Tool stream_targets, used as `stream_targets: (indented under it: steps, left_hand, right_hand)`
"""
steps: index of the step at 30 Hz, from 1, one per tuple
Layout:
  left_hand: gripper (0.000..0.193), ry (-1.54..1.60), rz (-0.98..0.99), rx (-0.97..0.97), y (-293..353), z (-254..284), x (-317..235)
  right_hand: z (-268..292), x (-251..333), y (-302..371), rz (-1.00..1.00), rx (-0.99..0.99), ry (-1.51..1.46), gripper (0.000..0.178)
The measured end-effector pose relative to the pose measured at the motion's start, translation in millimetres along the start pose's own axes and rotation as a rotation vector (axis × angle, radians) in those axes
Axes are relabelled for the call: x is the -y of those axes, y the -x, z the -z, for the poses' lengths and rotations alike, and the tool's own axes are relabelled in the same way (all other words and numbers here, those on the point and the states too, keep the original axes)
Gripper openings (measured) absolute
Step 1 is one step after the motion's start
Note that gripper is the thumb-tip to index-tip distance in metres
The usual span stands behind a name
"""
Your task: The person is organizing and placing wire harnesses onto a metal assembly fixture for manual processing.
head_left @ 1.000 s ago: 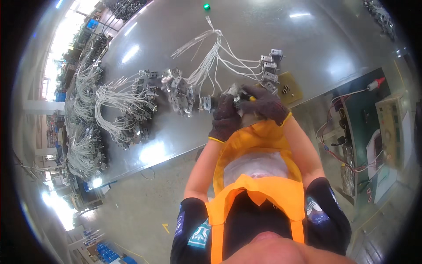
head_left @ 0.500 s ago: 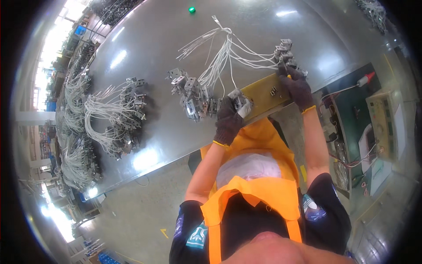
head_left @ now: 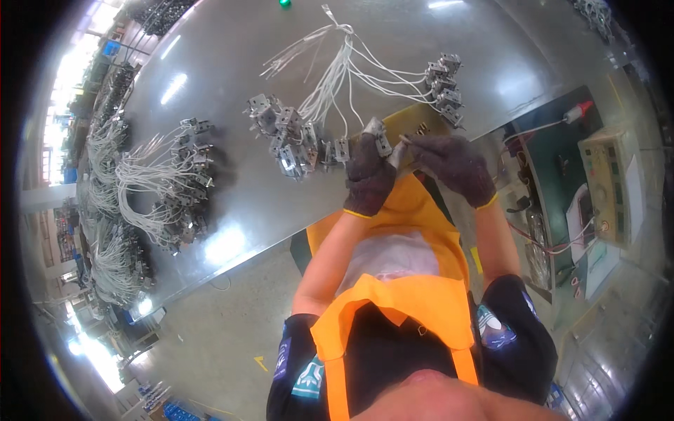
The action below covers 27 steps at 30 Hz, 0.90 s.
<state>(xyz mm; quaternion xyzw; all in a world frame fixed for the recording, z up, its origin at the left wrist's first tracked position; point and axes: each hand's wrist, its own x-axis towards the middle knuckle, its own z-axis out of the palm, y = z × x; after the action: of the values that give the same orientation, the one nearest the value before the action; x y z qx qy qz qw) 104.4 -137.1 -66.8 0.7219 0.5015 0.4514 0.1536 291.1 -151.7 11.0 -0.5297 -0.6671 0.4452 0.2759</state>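
Left hand: your gloved left hand (head_left: pixel 368 179) is curled at the near edge of the steel table (head_left: pixel 232 63), fingers closed round a small metal connector block (head_left: pixel 380 138) that sticks up out of the fist.
Right hand: your gloved right hand (head_left: pixel 456 167) sits just beside the left, its fingertips pinched on a short pale piece (head_left: pixel 397 153) that meets the left hand; the pinch is tight, but you cannot tell what the piece is.
Connector block, place: it lies above your left knuckles, in front of your orange apron (head_left: pixel 414 238), touching the yellowish board (head_left: pixel 414 123) or just over it; which of the two cannot be told.
Connector block, long axis: it runs roughly away from you and slightly to your left, the far end pointing up the table toward the knot of white wires (head_left: pixel 344 67).
Wires: thin white leads fan from that knot, one bunch going to a cluster of metal blocks (head_left: pixel 291 137) to the left of your hands, another to a second cluster (head_left: pixel 442 88) on the far right of the board.
Further left: a heap of like wired blocks (head_left: pixel 168 182) lies well apart from your hands, with more bundles along the table's left edge.
Right side: a beige test instrument (head_left: pixel 611 182) stands on a green bench, with a red-tipped probe (head_left: pixel 579 112) near it.
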Motion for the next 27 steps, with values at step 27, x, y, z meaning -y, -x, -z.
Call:
stream_targets:
  steps: [27]
  left_hand:
    - [0.055,-0.029,-0.126,0.150,-12.7,-10.4,10.7]
  right_hand:
    - [-31.5,8.5,-12.2,0.198,-0.126,0.831,0.019]
